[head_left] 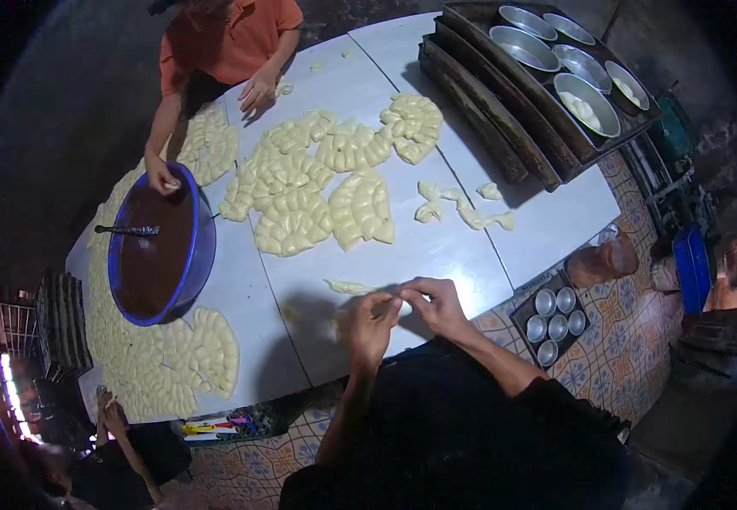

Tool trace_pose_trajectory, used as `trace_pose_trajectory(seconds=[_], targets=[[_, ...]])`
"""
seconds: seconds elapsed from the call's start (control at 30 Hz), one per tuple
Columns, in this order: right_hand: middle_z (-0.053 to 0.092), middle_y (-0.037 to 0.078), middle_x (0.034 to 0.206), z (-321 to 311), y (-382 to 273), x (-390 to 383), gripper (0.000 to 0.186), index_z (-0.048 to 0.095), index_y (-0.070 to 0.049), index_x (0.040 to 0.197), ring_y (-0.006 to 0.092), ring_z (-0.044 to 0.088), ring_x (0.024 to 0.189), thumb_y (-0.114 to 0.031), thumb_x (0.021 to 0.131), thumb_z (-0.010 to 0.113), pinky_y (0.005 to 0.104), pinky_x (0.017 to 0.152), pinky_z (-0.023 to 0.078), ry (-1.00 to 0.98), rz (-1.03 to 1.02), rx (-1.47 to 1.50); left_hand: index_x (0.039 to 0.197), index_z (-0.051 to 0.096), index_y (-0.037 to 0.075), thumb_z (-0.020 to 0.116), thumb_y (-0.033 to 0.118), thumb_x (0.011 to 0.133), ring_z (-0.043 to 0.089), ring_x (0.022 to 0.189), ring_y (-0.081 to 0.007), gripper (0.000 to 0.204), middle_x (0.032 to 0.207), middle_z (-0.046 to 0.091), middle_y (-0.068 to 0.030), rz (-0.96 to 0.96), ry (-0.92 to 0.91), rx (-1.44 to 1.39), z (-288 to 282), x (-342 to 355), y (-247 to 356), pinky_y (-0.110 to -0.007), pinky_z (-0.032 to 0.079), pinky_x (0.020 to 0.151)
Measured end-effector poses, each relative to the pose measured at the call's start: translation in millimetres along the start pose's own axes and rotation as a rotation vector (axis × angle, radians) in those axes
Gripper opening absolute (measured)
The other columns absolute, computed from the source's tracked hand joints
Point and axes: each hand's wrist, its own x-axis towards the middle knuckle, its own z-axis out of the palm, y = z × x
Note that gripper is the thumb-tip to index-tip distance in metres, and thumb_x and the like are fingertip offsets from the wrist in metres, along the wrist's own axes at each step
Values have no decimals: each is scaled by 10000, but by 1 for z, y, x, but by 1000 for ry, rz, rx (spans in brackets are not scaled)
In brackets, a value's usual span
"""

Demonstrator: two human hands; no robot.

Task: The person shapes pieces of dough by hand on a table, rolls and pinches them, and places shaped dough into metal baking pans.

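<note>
Above the near edge of the white table, my left hand point(372, 330) and my right hand point(437, 305) meet at the fingertips. Both are closed on a small pale piece of dough point(405, 308), mostly hidden by the fingers. Just beyond them, a thin strip of dough point(347, 287) lies on the tabletop. Farther off are rows of rounded, glossy dough pieces point(361, 208) set in fan shapes. Several torn dough scraps point(470, 212) lie to their right.
A blue basin point(207, 255) of brown filling stands at left, a dark-handled tool in it. Across the table, a person in an orange shirt point(224, 42) reaches to it. Stacked dark trays point(504, 102) with round tins stand far right. Another tray of small tins point(547, 327) is beside the table.
</note>
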Motion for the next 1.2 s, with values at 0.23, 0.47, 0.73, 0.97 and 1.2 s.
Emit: trace_pose_trajectory(seconds=[0.23,0.47,0.73,0.97,1.2], targets=[[607,99,984,-19,23,7,388,490,10,1266,113,571,708,-127,910,562,234,596,495,-379,339,572,1147,477,9,616,-108,793,578,999,-163,398,1022,549,-102,356,-332,-451,10,0,10,-253,487,812],[537,146,1194,-34,103,51,382,553,54,1160,223,542,1085,78,779,582,306,911,452,102,-61,17,1051,571,-11,602,15,801,556,1032,-194,254,1045,606,-101,386,232,-68,-27,14,-10,-319,412,925],[515,225,995,-55,84,134,308,612,41,1036,326,541,926,-75,752,643,403,799,463,422,-161,-598,899,628,-29,564,51,813,594,900,-184,134,898,641,-99,446,250,-79,-43,13,-23,-305,449,846],[399,90,1231,-6,-20,65,372,631,5,1110,147,540,974,-3,747,708,253,755,506,-101,-116,83,1265,539,23,574,-2,874,579,1002,-171,394,1169,596,-125,549,240,81,-33,1,2,-281,460,853],[528,77,1058,47,-31,49,215,666,10,1039,168,518,1013,-129,883,612,284,843,442,-43,-182,59,982,665,-47,705,45,806,597,756,-107,201,849,669,-67,566,337,-288,-27,5,-5,-226,473,673]])
